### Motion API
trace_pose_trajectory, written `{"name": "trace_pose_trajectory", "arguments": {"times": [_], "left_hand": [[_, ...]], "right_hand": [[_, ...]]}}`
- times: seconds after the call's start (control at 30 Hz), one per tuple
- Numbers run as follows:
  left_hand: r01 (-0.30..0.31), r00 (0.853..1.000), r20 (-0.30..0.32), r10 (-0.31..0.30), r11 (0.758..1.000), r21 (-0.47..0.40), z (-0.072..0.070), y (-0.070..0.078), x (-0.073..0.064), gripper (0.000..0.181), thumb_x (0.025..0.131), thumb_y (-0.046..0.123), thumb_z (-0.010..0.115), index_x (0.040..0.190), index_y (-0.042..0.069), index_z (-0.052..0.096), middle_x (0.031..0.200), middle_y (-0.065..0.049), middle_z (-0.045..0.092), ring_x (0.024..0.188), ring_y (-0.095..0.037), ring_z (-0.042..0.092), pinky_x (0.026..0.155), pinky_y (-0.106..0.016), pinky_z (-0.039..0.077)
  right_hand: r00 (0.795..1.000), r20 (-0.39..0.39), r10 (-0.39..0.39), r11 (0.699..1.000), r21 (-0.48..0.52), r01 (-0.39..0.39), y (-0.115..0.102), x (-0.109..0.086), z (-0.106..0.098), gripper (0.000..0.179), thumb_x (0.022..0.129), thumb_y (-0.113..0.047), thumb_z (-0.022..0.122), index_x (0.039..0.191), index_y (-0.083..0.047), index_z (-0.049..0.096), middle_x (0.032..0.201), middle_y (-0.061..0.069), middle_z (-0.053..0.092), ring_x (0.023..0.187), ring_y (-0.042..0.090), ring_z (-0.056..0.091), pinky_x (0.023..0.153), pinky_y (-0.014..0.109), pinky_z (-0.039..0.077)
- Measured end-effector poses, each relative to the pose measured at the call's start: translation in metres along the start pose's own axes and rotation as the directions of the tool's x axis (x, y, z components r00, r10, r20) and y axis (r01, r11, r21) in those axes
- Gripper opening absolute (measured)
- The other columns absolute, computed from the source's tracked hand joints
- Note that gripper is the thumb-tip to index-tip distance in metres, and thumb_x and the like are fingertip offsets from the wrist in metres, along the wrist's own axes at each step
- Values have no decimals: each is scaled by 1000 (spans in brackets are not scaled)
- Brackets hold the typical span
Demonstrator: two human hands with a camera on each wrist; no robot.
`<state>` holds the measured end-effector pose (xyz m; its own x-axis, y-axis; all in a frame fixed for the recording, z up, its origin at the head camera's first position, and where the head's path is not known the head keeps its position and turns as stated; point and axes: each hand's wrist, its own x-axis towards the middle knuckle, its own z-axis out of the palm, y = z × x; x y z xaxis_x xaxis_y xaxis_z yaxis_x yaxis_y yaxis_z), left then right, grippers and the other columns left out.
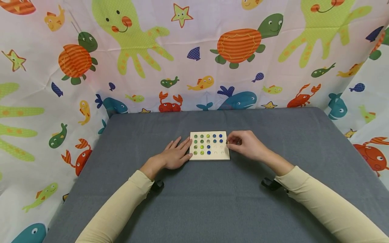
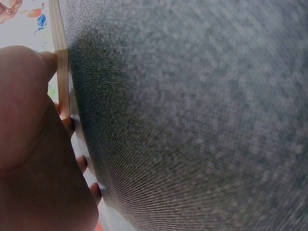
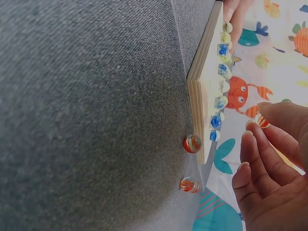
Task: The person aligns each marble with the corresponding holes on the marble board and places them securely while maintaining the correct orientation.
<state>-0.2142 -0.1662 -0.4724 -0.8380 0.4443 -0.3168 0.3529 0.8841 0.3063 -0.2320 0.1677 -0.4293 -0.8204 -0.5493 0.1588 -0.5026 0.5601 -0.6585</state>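
Note:
A small wooden board (image 1: 212,158) lies on the table, its hollows holding rows of green marbles (image 1: 196,136), yellow-green marbles (image 1: 202,147) and blue marbles (image 1: 208,152). Several hollows at its near right corner hold no marble. My left hand (image 1: 174,157) lies flat with fingers spread, thumb and fingertips at the board's left edge. Just off the right edge, my right hand (image 1: 247,145) pinches a clear marble with an orange-red swirl (image 3: 262,120) between thumb and index finger, above the board's level in the right wrist view. The other fingers of that hand are loosely bent.
Two more orange-red swirled marbles, one close by the board (image 3: 192,144) and one farther off (image 3: 189,185), sit on the grey cloth. This cloth (image 1: 194,202) covers the table. A curtain (image 1: 188,33) printed with sea animals hangs behind and at both sides.

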Motion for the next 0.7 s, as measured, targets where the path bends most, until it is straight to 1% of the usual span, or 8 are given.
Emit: {"name": "trace_pose_trajectory", "arguments": {"times": [0.27, 0.33, 0.57, 0.7], "left_hand": [[-27, 1000, 0, 27, 1000, -8, -6, 7, -9, 71, 110, 52, 32, 167, 20, 6, 173, 2, 4, 158, -33, -4, 124, -56, -1], [-25, 1000, 3, 25, 1000, -8, -7, 8, -10, 70, 110, 52, 31, 167, 20, 5, 173, 2, 3, 158, -32, -5, 124, -55, -2], [-13, 1000, -7, 13, 1000, 5, 3, -2, 0, 71, 109, 55, 32, 166, 26, 2, 173, 7, 1, 158, -29, -6, 124, -55, -3], [-6, 1000, -6, 6, 1000, 1, 4, -5, 2, 71, 109, 55, 33, 166, 27, 2, 172, 9, 1, 158, -28, -6, 124, -54, -4]], "right_hand": [[1000, -5, -28, 1000, -11, 28, -6, 4, 6, 11, 93, -11, 76, 102, -5, 74, 87, 0, 68, 78, 16, 60, 70, 32, 52], [999, -8, -38, 999, -15, 38, -6, 6, 8, 12, 93, -10, 77, 103, -4, 74, 87, 0, 69, 78, 15, 60, 70, 32, 53], [999, -7, -53, 998, -14, 53, -9, 11, 13, 11, 93, -8, 76, 102, -2, 75, 87, 0, 69, 76, 15, 60, 68, 31, 52], [998, 2, -63, 998, -17, 63, -10, 14, 16, 8, 92, -7, 76, 99, -3, 74, 85, 0, 68, 76, 15, 59, 68, 31, 51]]}}
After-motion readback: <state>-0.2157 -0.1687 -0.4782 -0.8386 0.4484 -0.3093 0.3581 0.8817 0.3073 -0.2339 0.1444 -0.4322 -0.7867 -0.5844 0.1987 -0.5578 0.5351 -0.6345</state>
